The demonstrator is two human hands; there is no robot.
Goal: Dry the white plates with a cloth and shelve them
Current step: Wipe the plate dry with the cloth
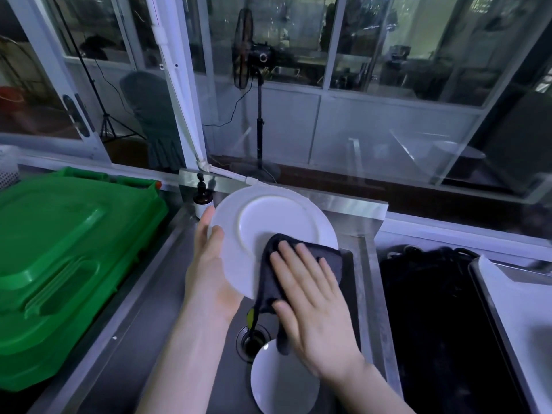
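Observation:
A white plate (268, 222) is held tilted above the steel sink (191, 369), its underside with the foot ring facing me. My left hand (209, 264) grips its left rim, thumb over the edge. My right hand (310, 300) lies flat with fingers spread, pressing a dark cloth (301, 252) against the plate's lower right part. The cloth hangs down below the hand. A second white plate (283, 380) lies in the sink bottom near the drain (254, 339), partly hidden by my right forearm.
A big green plastic lid or crate (59, 264) fills the counter on the left. A soap pump bottle (203, 198) stands behind the sink. At the right are a dark basin (433, 309) and a white tray (513, 300). Glass partitions run behind.

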